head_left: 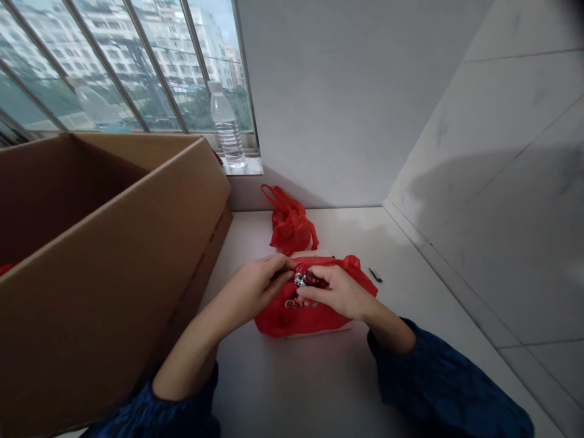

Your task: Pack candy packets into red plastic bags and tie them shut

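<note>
A red plastic bag lies on the white counter, gathered up at its top, with a small shiny silver-and-red packet at its mouth. My left hand grips the bag's upper edge from the left, its fingertips close to the packet. From the right, my right hand presses its fingers onto the packet. The packet's lower part is hidden by the bag and my fingers. Dark blue sleeves cover both forearms near the bottom of the view.
A large open cardboard box stands along the left, with something red inside it. A crumpled red plastic bag lies behind my hands. A small black object lies to the right. A plastic water bottle stands on the windowsill.
</note>
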The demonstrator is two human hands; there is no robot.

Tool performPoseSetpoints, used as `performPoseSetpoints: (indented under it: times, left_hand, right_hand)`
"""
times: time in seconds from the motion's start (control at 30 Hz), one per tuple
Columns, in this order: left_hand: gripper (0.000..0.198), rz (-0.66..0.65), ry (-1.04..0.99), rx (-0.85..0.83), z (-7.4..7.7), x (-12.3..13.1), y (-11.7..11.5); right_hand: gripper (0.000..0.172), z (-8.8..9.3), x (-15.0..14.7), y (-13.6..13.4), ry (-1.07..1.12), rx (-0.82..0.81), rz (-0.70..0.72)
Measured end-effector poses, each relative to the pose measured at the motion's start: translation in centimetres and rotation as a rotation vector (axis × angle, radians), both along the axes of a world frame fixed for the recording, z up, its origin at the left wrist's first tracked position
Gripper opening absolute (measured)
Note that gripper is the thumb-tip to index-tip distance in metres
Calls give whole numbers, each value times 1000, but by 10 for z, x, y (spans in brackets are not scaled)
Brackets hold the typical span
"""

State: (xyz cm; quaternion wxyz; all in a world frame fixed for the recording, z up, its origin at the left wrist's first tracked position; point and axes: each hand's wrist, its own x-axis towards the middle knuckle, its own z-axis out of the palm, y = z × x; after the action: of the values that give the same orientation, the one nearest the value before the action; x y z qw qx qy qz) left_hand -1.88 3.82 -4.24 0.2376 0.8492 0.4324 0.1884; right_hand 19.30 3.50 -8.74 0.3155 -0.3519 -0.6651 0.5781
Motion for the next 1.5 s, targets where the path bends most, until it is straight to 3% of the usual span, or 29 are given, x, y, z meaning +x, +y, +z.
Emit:
performPoseSetpoints:
  times: [0.17, 0.4, 0.63, 0.83, 0.97, 1.17, 1.27, 1.4, 1.5]
  left_hand:
    - [20, 37, -171, -39, 8, 6, -6]
    - [20, 51, -224, -46, 6, 8, -7]
    - [21, 30, -201, -33, 5, 8, -6]
    - [16, -32, -254, -9, 6, 8, -7]
    - [15, -14, -281, 26, 2, 9, -7]
    - [19, 21, -284, 5, 3, 11, -8]
    - [28, 25, -154, -47, 2, 10, -6]
    - [29, 58, 330, -64, -18, 10, 0]
    - [20, 142, 507, -71, -38, 12, 4]
  right_hand:
    - [23, 4, 0, -5, 164, -104, 9]
    - [24, 5, -3, -10, 198, -129, -21]
    - [25, 10, 0, -15, -96, 113, -176]
    - [30, 12, 1, -17, -206, 305, -227]
    - [31, 14, -1, -19, -253, 309, -191]
    - [29, 18, 4, -17, -171, 118, -10]
    - [28, 15, 8, -14, -448, 277, 8]
    - [12, 2, 7, -8, -1068, 455, 11]
    - [18, -6, 1, -4, -1190, 455, -58]
